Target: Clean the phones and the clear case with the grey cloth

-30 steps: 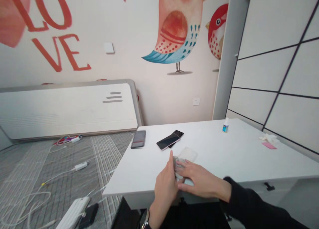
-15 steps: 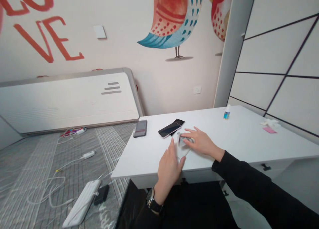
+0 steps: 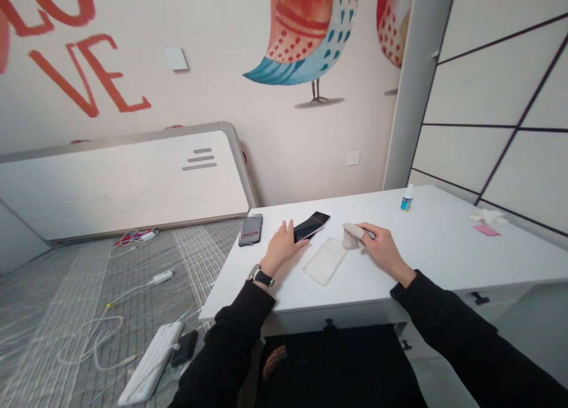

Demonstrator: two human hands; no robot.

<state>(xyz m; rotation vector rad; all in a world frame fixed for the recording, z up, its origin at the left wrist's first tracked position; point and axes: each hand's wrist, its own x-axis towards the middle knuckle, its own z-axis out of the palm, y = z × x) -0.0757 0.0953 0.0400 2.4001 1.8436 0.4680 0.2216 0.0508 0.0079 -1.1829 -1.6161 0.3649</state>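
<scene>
My left hand (image 3: 280, 246) is at the left end of a dark-screened smartphone (image 3: 306, 227), thumb along its near edge and fingers at the far side. That phone overlaps a second dark phone (image 3: 323, 217) on the white desk. In my right hand (image 3: 379, 246), a crumpled light grey cloth (image 3: 352, 237) is pinched between thumb and fingers. The cloth hangs by the far right corner of a clear phone case (image 3: 325, 262), which lies flat between my hands.
A dark, partly blurred-out device (image 3: 251, 230) sits at the left edge of the desk (image 3: 426, 248). Toward the back right stand a small bottle (image 3: 406, 198), white tissue (image 3: 488, 217) and a pink slip (image 3: 487, 230). A power strip (image 3: 151, 363) and cables lie on the bed at left.
My left hand has moved left and away from the case to the smartphone. My right hand has drawn right with the cloth, uncovering the clear case on the desk.
</scene>
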